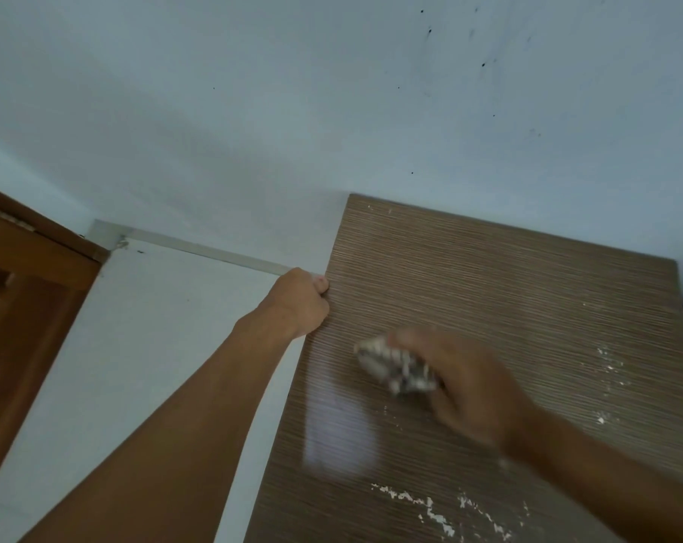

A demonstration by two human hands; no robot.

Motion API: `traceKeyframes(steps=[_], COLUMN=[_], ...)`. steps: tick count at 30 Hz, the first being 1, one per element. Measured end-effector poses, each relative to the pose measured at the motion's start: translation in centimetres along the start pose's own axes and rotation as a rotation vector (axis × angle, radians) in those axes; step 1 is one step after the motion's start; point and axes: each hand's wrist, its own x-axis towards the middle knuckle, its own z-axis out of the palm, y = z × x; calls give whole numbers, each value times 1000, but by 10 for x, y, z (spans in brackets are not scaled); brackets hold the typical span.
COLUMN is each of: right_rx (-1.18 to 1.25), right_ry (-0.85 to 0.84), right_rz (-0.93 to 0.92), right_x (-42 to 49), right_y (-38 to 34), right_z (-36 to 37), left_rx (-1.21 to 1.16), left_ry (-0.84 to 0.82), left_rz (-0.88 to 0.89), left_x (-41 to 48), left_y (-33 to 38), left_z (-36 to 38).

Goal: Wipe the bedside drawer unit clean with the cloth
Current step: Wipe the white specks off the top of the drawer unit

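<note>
The bedside drawer unit [508, 291] shows its brown, finely striped top, filling the right half of the view, with white flecks and chipped patches near its front and right side. My left hand [300, 303] grips the unit's left edge, fingers curled over it. My right hand [461, 386] is blurred with motion over the middle of the top and is closed on a bunched white and grey cloth [394, 366], which is pressed on the surface.
A pale blue-grey wall [332, 92] with small dark specks stands behind the unit. White floor [144, 346] lies to the left, with a skirting strip [214, 250] along the wall. A brown wooden door and frame [26, 291] stand at far left.
</note>
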Motion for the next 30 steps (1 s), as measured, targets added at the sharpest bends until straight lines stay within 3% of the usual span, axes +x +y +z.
traceKeyframes(steps=[6, 11, 15, 22, 25, 30], right_rx=[-282, -360, -192, -73, -28, 18], right_ry=[180, 9, 134, -47, -101, -155], right_rz=[145, 263, 265, 93, 49, -9], right_x=[140, 183, 155, 38, -16, -68], right_y=[30, 58, 49, 11, -5, -28], right_z=[-40, -9, 13, 33, 48, 55], left_rx=[-128, -113, -143, -516, -444, -135], left_ry=[-32, -49, -60, -95, -82, 85], left_rz=[-47, -38, -28, -161, -70, 123], left_x=[1, 0, -2, -10, -15, -22], left_y=[-4, -4, -6, -12, -20, -26], left_z=[-1, -2, -3, -10, -7, 9])
